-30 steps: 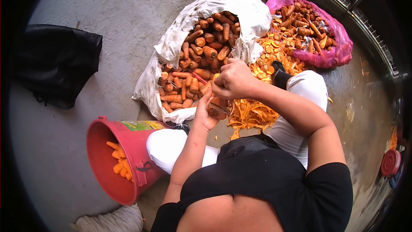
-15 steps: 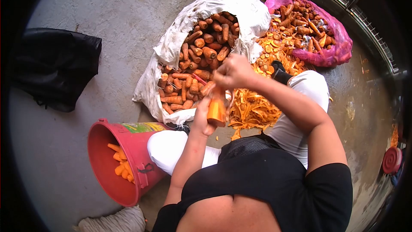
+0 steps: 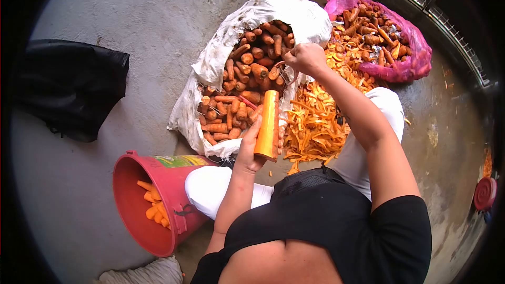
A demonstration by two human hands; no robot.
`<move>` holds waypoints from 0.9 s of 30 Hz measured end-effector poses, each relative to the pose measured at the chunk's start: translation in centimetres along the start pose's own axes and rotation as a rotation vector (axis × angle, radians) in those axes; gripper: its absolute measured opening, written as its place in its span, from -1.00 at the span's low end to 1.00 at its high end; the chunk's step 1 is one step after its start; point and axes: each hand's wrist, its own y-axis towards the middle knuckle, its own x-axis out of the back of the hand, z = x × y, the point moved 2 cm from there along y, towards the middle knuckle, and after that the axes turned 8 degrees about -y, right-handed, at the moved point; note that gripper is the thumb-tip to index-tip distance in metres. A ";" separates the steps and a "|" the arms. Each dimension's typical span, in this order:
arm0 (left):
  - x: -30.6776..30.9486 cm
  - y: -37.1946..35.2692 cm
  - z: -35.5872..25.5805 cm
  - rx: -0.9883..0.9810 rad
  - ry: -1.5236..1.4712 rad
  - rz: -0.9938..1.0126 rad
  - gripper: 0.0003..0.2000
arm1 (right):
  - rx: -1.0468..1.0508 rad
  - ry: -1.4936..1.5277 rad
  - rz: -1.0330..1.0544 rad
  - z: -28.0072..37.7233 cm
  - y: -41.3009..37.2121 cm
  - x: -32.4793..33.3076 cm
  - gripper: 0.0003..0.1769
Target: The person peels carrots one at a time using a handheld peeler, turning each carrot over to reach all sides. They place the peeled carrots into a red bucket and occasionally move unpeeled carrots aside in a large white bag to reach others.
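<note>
My left hand [image 3: 251,150] is wrapped round a thick carrot [image 3: 269,126], held upright. Its front face is bare bright orange, and a strip of darker skin shows along one side. Higher and to the right, my right hand [image 3: 307,59] is closed on a peeler [image 3: 292,75], whose thin curved end sticks out at the left of the fist, apart from the carrot. Behind both hands lies an open white sack [image 3: 205,63] full of unpeeled carrots [image 3: 244,68]. A heap of orange peelings [image 3: 314,131] lies on the floor below my right forearm.
To the left, a red bucket [image 3: 181,192] lies tipped on its side with peeled carrots [image 3: 155,208] inside. A pink sack [image 3: 418,52] of carrot scraps stands at the back right. Black plastic [image 3: 79,87] lies far left, and a red lid-like disc [image 3: 484,193] far right.
My right hand has moved up and right, away from the carrot. More of the carrot's peeled face shows in my left hand. The whole view has shifted slightly.
</note>
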 end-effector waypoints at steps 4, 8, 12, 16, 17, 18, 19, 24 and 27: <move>0.8 0.7 -0.4 -0.061 -0.069 -0.101 -0.51 | 0.029 0.229 0.076 3.0 -2.7 3.1 -0.62; 1.8 2.0 0.3 -0.105 -0.135 -0.239 -0.58 | 0.415 0.413 -0.121 5.5 -6.8 3.6 -0.68; 2.0 2.2 0.3 -0.014 -0.172 -0.321 -0.61 | 0.619 0.468 -0.193 7.4 -9.6 4.4 -0.69; 2.2 2.3 0.6 0.013 -0.241 -0.289 -0.63 | 0.710 0.396 -0.208 7.4 -9.9 3.8 -0.69; 2.4 2.4 0.6 0.011 -0.239 -0.289 -0.63 | 0.705 0.395 -0.207 7.3 -9.9 3.7 -0.69; 2.6 2.5 0.6 0.008 -0.236 -0.288 -0.63 | 0.700 0.394 -0.207 7.2 -9.8 3.7 -0.69; 2.8 2.6 0.7 0.003 -0.235 -0.287 -0.63 | 0.697 0.392 -0.206 7.2 -9.8 3.6 -0.69; 1.4 2.3 0.8 -0.035 -0.213 -0.296 -0.63 | 0.652 0.477 -0.170 6.9 -9.7 2.9 -0.67; 0.4 2.0 0.5 -0.065 -0.118 -0.217 -0.63 | 0.624 0.521 -0.183 6.9 -9.3 2.5 -0.66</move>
